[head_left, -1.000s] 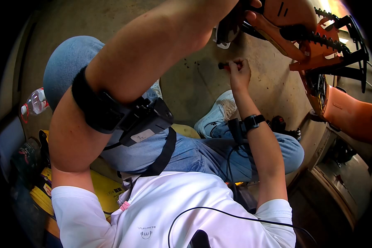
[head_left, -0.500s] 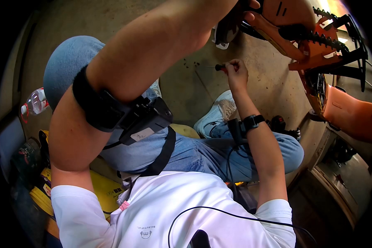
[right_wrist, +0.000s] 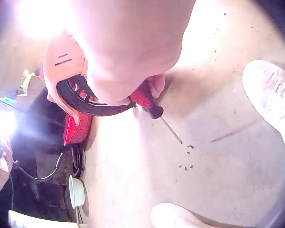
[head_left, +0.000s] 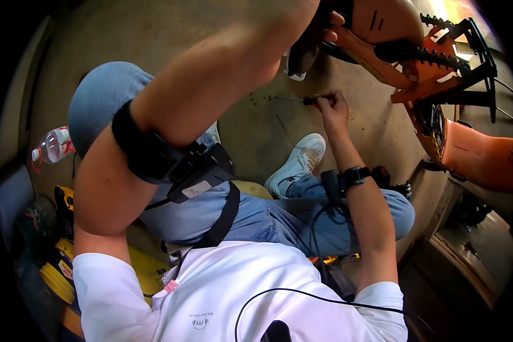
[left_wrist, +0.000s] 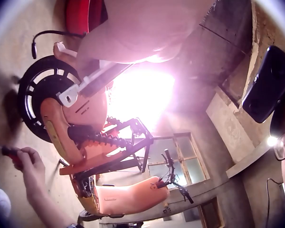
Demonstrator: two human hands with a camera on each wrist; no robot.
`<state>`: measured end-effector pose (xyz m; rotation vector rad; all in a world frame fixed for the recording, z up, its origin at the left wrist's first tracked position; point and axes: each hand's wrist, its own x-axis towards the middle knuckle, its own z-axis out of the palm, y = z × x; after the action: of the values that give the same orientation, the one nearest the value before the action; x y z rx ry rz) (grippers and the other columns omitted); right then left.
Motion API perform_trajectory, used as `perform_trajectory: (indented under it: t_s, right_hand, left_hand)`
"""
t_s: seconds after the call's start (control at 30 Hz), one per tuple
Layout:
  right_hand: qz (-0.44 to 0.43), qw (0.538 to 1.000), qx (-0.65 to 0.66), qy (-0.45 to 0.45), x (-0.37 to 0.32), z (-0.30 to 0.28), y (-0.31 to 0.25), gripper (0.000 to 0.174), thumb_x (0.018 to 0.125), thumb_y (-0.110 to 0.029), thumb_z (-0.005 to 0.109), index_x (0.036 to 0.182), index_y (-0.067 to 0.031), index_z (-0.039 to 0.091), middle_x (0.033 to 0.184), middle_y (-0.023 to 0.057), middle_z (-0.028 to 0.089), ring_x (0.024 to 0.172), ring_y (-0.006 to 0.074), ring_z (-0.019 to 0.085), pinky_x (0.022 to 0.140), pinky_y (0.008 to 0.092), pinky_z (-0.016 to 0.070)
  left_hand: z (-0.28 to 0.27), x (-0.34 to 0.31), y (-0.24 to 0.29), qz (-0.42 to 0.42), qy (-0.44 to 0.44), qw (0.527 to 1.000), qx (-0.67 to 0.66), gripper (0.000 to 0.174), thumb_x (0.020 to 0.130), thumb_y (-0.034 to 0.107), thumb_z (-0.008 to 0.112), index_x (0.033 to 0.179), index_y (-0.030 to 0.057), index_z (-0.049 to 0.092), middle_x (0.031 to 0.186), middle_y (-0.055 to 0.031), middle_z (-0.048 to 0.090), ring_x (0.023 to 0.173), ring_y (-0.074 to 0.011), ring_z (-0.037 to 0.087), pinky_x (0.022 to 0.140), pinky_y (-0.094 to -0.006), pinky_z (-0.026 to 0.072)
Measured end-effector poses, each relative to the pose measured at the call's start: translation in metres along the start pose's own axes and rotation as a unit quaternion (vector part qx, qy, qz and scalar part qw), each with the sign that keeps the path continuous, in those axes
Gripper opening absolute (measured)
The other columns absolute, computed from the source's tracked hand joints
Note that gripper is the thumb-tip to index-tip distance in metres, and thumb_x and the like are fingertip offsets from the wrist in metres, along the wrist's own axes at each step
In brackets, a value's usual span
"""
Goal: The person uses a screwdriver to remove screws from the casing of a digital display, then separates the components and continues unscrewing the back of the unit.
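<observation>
The right hand [head_left: 333, 112] grips a red and black screwdriver [right_wrist: 143, 98], held just above the floor. Its thin metal shaft [right_wrist: 172, 130] ends close to several small dark screw-like pieces [right_wrist: 190, 147]. At the top of the head view, the left hand [head_left: 334, 27] curls its fingers at the black wheel [head_left: 312, 45] of an orange vehicle [head_left: 385, 23]; most of that hand is hidden. The left wrist view shows the wheel [left_wrist: 43, 97] beside the orange body, with a pale metal bracket [left_wrist: 69, 97] across it.
A white shoe [head_left: 308, 154] rests near the screwdriver. An orange body part with black springs [head_left: 439, 60] stands at the right. A plastic bottle [head_left: 54, 145] lies at the left. A pale green bowl [right_wrist: 76, 191] and a red object [right_wrist: 76, 129] are beside the vehicle.
The right hand has turned the screwdriver so its shaft shows, pointing left, its tip now near the small pieces. The head view has shifted slightly. The left hand remains at the wheel.
</observation>
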<state>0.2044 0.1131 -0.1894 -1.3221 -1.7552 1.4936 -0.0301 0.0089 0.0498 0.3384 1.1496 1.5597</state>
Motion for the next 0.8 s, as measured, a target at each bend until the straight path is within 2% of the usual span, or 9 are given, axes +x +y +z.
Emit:
perform_trajectory:
  t_s: [0.13,0.2,0.3,0.57,0.63,0.67,0.73,0.77,0.8]
  right_hand:
    - [0.031,0.999,0.018,-0.01,0.001,-0.006,0.007,0.016,0.082,-0.001,0.061,0.098,0.0014,0.058,0.087,0.0053,0.065,0.076,0.0087,0.059,0.072,0.026,0.0559]
    - [0.0,0.997,-0.071,-0.022,0.001,-0.01,0.007,0.019,0.08,0.0,0.062,0.099,-0.0005,0.058,0.09,0.0052,0.066,0.081,0.0093,0.059,0.072,0.0249,0.0513]
    - [-0.024,0.997,-0.067,-0.026,-0.002,-0.005,0.011,0.022,0.078,0.0,0.061,0.1,-0.002,0.059,0.091,0.0047,0.067,0.082,0.0099,0.058,0.072,0.0252,0.0481]
    - [0.008,0.992,-0.097,-0.081,-0.02,0.022,0.032,0.023,0.079,-0.003,0.061,0.102,-0.0018,0.058,0.091,0.0055,0.066,0.081,0.0112,0.058,0.075,0.0256,0.0483]
    - [0.008,0.991,-0.102,-0.088,-0.024,0.029,0.03,0.023,0.08,-0.004,0.061,0.103,-0.0018,0.058,0.091,0.0058,0.066,0.08,0.0116,0.058,0.075,0.0257,0.0483]
    - [-0.009,0.991,-0.105,-0.088,-0.026,0.032,0.029,0.023,0.08,-0.004,0.061,0.103,-0.0019,0.058,0.091,0.0058,0.066,0.079,0.0121,0.059,0.074,0.0262,0.0485]
    - [-0.025,0.99,-0.107,-0.088,-0.027,0.034,0.03,0.023,0.079,-0.005,0.061,0.102,-0.002,0.058,0.091,0.0058,0.066,0.078,0.0126,0.059,0.073,0.0266,0.0488]
    - [-0.025,0.99,-0.106,-0.09,-0.028,0.036,0.031,0.023,0.079,-0.005,0.061,0.102,-0.0017,0.058,0.091,0.006,0.066,0.078,0.013,0.059,0.073,0.0271,0.0489]
    - [-0.025,0.99,-0.104,-0.092,-0.028,0.037,0.033,0.023,0.079,-0.005,0.061,0.102,-0.0015,0.057,0.09,0.0062,0.066,0.077,0.0135,0.059,0.073,0.0276,0.0491]
  left_hand:
    - [0.0,-0.003,0.001,0.003,0.002,1.0,-0.003,0.04,0.105,0.044,0.041,0.106,0.0079,0.06,0.081,-0.0031,0.063,0.071,-0.012,0.056,0.068,-0.0259,0.0462]
    - [0.001,-0.005,0.003,0.001,0.008,1.0,-0.01,0.04,0.104,0.044,0.042,0.106,0.0085,0.06,0.081,-0.0028,0.063,0.071,-0.0119,0.056,0.068,-0.0257,0.0459]
    - [0.0,-0.003,0.001,0.005,0.009,1.0,-0.022,0.039,0.104,0.044,0.043,0.106,0.0099,0.06,0.08,-0.0019,0.062,0.07,-0.0115,0.056,0.066,-0.0254,0.0452]
    - [-0.009,0.001,-0.005,0.022,0.016,0.999,-0.035,0.034,0.104,0.042,0.043,0.107,0.0135,0.061,0.079,0.0005,0.061,0.07,-0.0097,0.056,0.065,-0.0248,0.045]
    - [-0.016,0.009,-0.009,0.095,-0.069,0.991,-0.066,0.034,0.104,0.042,0.042,0.109,0.0138,0.061,0.081,0.0,0.062,0.071,-0.0103,0.056,0.066,-0.0248,0.0455]
    - [-0.019,0.007,-0.007,0.095,-0.068,0.991,-0.065,0.034,0.104,0.042,0.042,0.109,0.0138,0.061,0.081,0.0,0.062,0.071,-0.0103,0.056,0.066,-0.0248,0.0455]
    - [-0.024,-0.002,0.002,0.031,-0.118,0.984,-0.126,0.035,0.104,0.043,0.042,0.11,0.0138,0.06,0.083,-0.0007,0.063,0.071,-0.0114,0.057,0.068,-0.0259,0.0473]
    - [-0.022,0.002,-0.002,0.031,-0.118,0.985,-0.126,0.035,0.104,0.043,0.042,0.11,0.0138,0.06,0.083,-0.0007,0.063,0.071,-0.0114,0.057,0.068,-0.0259,0.0473]
    - [-0.02,0.009,-0.009,0.065,-0.08,0.989,-0.102,0.035,0.104,0.043,0.042,0.111,0.0134,0.06,0.084,-0.0015,0.063,0.073,-0.0127,0.058,0.069,-0.0266,0.0481]
